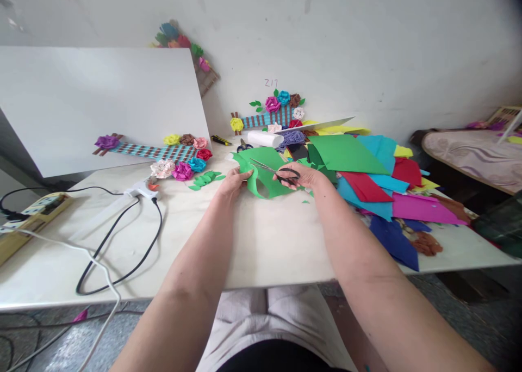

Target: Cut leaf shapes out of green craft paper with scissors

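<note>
My left hand pinches the left edge of a green paper sheet, which has a ragged outline and a bend near its front. In my right hand is a pair of scissors with black handles; its blades point left across the sheet, and they look slightly parted. Left of my left hand lies a small pile of cut green paper leaves. Small green scraps lie by my right hand. Behind the sheet are a white roll and a second pair of scissors.
Coloured paper sheets are heaped on the right. Paper-flower decorations stand at the back, near a yellow-and-black cutter. At left are a glue gun with a looping black cable and a power strip.
</note>
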### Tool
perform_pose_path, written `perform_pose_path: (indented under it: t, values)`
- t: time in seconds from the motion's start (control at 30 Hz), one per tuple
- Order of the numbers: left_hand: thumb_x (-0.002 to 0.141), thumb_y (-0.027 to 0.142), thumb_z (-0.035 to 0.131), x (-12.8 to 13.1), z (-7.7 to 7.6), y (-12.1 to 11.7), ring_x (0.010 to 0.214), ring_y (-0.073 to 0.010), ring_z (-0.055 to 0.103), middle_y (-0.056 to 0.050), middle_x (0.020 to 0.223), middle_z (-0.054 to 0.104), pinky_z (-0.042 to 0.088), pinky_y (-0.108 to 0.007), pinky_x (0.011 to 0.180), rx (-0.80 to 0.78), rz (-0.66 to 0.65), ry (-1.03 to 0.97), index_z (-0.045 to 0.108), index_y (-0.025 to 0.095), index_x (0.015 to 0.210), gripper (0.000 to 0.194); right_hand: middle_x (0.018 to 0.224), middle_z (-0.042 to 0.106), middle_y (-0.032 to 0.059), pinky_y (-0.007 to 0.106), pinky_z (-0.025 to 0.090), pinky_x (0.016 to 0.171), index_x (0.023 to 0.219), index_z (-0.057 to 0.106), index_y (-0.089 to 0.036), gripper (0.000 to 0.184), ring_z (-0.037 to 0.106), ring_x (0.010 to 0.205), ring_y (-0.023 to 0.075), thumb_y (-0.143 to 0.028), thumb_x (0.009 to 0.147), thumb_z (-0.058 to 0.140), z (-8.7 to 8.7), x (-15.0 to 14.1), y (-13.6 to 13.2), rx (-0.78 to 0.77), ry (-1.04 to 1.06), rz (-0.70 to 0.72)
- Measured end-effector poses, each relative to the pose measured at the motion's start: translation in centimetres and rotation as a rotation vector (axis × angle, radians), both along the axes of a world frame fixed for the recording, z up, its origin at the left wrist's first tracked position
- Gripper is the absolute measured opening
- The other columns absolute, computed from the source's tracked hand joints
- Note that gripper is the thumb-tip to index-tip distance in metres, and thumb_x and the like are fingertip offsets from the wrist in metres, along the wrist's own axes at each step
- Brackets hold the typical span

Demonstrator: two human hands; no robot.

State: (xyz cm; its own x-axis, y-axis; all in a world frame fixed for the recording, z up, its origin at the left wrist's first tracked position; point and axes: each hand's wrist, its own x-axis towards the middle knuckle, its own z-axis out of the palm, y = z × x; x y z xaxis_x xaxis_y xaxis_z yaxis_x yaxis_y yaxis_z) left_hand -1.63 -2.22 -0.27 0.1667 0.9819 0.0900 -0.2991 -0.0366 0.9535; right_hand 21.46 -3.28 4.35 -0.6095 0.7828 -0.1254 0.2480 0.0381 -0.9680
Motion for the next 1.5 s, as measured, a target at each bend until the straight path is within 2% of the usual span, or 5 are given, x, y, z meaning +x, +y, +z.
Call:
perform_pose_path:
  t: [0.27,0.53,0.87,1.03,1.5]
  values:
    - [0.054,0.025,0.082,-0.5,-0.1,0.3,0.074,-0.0184,0.067,-0.006,0.082,0.071,0.053,-0.028,0.068,0.014,0.035,-0.017,0.065,0.012,0.088,0.040,0.047,0.055,-0.0026,0.016,0.027,0.028,0.083,0.066,-0.008,0.033,0.040,0.030,0.0044,-0.039,0.072,0.070,0.1,1.5,0.2,-0.044,-0.066,0.047]
    - [0.053,0.023,0.081,-1.1,0.0,0.4,0.066,-0.0170,0.066,-0.006,0.076,0.071,0.052,-0.026,0.061,0.007,-0.008,-0.018,0.064,0.012,0.083,0.036,0.044,0.054,-0.0027,0.016,0.026,0.027,0.082,0.067,-0.006,0.026,0.038,0.029,0.0044,-0.031,0.073,0.068,0.4,2.4,0.0,-0.047,-0.149,0.056]
    - [0.057,0.024,0.080,-1.5,-0.7,1.0,0.063,-0.0146,0.063,-0.004,0.074,0.069,0.052,-0.027,0.064,0.014,-0.059,-0.001,0.065,0.012,0.083,0.032,0.046,0.056,-0.0029,0.016,0.027,0.028,0.083,0.067,-0.007,0.031,0.039,0.029,0.0035,-0.035,0.070,0.073,0.3,1.7,0.2,-0.072,-0.217,0.097]
    - [0.055,0.025,0.081,-1.2,-0.5,0.7,0.057,-0.0126,0.059,-0.003,0.070,0.067,0.049,-0.025,0.056,0.005,-0.067,-0.006,0.065,0.013,0.080,0.031,0.046,0.056,-0.0029,0.016,0.025,0.028,0.080,0.067,-0.009,0.032,0.040,0.029,0.0033,-0.037,0.068,0.075,-0.2,1.3,0.5,-0.060,-0.229,0.102]
    - [0.054,0.022,0.082,-1.0,-0.1,0.4,0.060,-0.0157,0.064,-0.008,0.073,0.069,0.050,-0.024,0.055,-0.027,-0.080,0.024,0.065,0.010,0.078,0.032,0.045,0.053,-0.0037,0.018,0.026,0.032,0.074,0.064,-0.011,0.032,0.038,0.031,0.0039,-0.040,0.066,0.076,0.0,0.1,0.2,0.037,-0.321,0.104]
